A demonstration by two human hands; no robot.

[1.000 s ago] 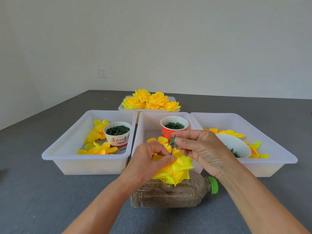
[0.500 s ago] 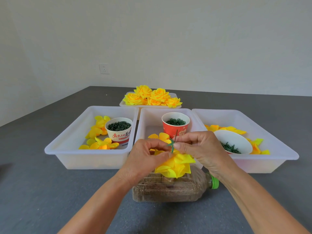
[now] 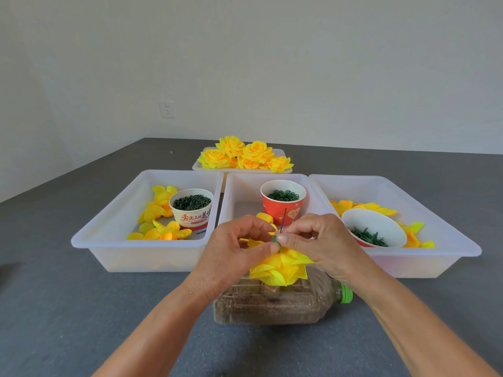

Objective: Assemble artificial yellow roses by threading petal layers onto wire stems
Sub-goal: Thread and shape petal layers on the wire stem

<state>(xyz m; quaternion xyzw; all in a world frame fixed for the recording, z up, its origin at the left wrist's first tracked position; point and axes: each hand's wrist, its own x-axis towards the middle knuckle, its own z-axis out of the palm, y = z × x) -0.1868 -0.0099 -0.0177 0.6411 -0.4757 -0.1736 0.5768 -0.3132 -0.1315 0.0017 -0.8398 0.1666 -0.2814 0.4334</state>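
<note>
Above the bottle on the tabletop, both hands' grips pinch the green calyx on the thin wire stem; the soft, light petals crush easily, so the left hand and right hand should hold at the stem.

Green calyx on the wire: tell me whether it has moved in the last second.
Yes. Against the red cup, the green calyx has slid down toward the yellow petals, leaving bare wire above the right hand that pinches it.

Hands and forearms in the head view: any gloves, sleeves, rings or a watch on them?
None show. The left hand and the right hand are bare, with no gloves or rings on the fingers. Both forearms are uncovered to the frame's bottom edge, with no sleeve or watch.
</note>
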